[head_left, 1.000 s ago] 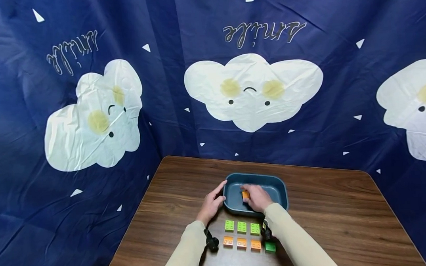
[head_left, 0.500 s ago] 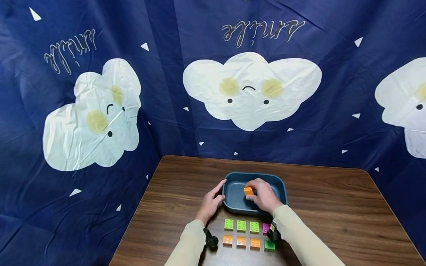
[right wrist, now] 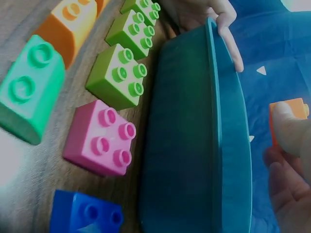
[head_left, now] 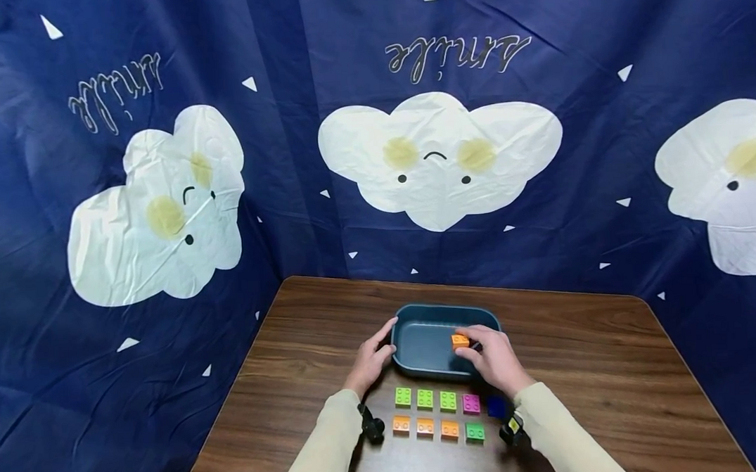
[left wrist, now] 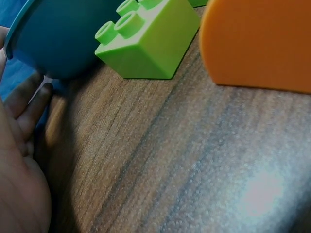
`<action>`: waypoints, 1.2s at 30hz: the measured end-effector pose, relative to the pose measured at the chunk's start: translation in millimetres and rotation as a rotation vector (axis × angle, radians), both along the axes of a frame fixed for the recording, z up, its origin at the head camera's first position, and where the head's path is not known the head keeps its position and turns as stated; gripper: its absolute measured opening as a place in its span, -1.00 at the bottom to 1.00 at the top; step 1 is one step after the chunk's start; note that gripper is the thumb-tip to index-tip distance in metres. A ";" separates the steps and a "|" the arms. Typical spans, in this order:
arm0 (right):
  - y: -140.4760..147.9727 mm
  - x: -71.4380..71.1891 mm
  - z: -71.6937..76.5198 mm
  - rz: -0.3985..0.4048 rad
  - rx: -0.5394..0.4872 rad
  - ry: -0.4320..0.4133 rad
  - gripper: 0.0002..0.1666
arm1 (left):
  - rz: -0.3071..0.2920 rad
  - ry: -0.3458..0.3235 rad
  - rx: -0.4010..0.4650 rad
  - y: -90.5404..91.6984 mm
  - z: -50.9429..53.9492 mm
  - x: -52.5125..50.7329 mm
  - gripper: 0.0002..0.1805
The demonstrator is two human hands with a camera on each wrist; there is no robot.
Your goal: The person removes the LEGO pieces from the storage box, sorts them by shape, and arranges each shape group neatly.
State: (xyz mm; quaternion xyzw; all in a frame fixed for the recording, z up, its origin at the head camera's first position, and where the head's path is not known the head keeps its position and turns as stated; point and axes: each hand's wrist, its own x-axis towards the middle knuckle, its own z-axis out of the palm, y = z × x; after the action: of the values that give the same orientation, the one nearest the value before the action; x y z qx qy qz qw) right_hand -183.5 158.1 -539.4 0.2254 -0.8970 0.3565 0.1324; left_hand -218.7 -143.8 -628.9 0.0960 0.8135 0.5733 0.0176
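Between its thumb and fingers, my right hand (head_left: 497,359) pinches an orange toy building brick (head_left: 460,341). It holds the brick over the right part of a dark teal bin (head_left: 417,343), whose visible floor is bare. My left hand (head_left: 371,359) touches the bin's left side with its fingers extended, one fingertip at the rim. In the right wrist view, the held orange brick (right wrist: 291,114) shows beyond the bin's wall (right wrist: 187,136), with the thumb pressed on it.
Two rows of bricks stand in front of the bin. The row nearer the bin has lime bricks (head_left: 425,399), a pink brick (head_left: 471,403) and a blue brick (head_left: 496,406). Nearer me are orange bricks (head_left: 425,426) and a green brick (head_left: 474,432). A dark blue curtain (head_left: 299,162) hangs behind the table.
My right hand has lifted the orange brick from the bin's middle and carried it rightward. The pink and blue bricks have come into view beneath the arm. My left hand stays at the bin.
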 end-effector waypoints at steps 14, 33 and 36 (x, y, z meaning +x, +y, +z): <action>24.5 42.0 -3.1 -0.093 -0.050 0.007 -0.59 | 0.003 -0.009 0.014 0.6 -5.7 0.7 -0.30; 61.5 111.9 -44.9 -0.180 -0.079 0.046 -0.56 | 0.003 0.045 0.008 -0.2 -8.0 -4.8 -0.29; 63.2 119.3 -51.7 -0.204 -0.033 0.028 -0.55 | 0.002 0.050 0.008 0.5 -8.4 -4.7 -0.29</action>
State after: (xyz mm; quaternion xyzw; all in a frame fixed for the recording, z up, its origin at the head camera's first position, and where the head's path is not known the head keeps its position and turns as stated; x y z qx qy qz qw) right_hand -64.2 221.3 -591.1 0.1357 -0.9073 0.3528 0.1841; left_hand -223.4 -143.3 -637.3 0.1095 0.8115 0.5740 -0.0040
